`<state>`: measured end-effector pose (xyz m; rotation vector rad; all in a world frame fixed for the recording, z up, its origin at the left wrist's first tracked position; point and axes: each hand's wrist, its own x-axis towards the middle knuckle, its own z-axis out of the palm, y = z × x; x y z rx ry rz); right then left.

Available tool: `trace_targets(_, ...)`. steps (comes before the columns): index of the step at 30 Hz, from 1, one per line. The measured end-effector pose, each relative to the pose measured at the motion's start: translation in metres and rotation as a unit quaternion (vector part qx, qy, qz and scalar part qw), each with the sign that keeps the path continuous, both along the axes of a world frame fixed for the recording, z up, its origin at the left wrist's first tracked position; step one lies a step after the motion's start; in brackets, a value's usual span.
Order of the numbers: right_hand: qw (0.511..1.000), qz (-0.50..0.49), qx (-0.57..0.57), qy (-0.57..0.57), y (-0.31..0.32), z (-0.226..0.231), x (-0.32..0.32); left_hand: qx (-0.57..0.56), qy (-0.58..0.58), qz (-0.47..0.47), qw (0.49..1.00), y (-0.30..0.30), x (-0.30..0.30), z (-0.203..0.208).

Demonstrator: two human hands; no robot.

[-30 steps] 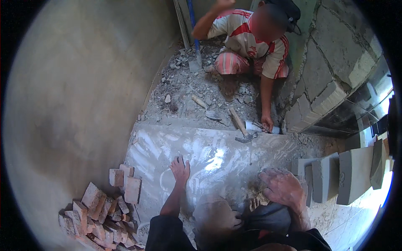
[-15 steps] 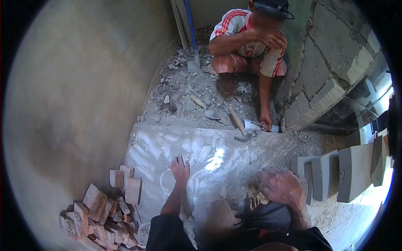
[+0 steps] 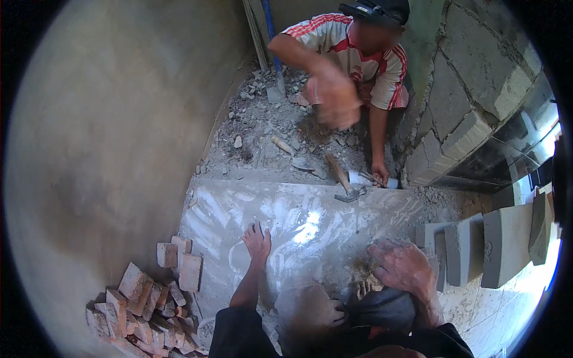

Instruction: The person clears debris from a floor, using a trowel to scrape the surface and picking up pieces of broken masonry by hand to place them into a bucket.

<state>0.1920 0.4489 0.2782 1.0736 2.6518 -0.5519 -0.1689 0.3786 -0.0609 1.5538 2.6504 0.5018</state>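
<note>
My left hand lies palm down on the dusty grey slab, fingers apart and nothing in them. My right hand hangs loosely near my knee at the right, fingers slightly bent; no held object shows. Beyond the slab's far edge a co-worker crouches in the rubble. One of the co-worker's hands is at a short white pipe; the other hand is blurred in mid-air. A claw hammer with a wooden handle rests at the slab's far edge, beside the pipe.
Broken red bricks are heaped at the near left against the plain wall. Grey blocks stand in a row at the right. A small trowel lies on the rubble, near a blue-handled shovel.
The co-worker's raised hand has swung down and leftward from near the head, and the co-worker's upper body has shifted. My two hands have stayed in place.
</note>
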Motion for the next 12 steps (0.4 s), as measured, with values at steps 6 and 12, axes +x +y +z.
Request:
trace_targets(6,0.999,0.009,0.030,0.038,-0.003,-0.009,0.007,-0.020,-0.012,0.008,1.000,0.002,0.000,0.003)
trace_targets(12,1.000,-0.001,-0.007,-0.001,-0.003,-0.003,0.004,-0.025,-0.036,0.007,0.999,0.003,0.001,0.005)
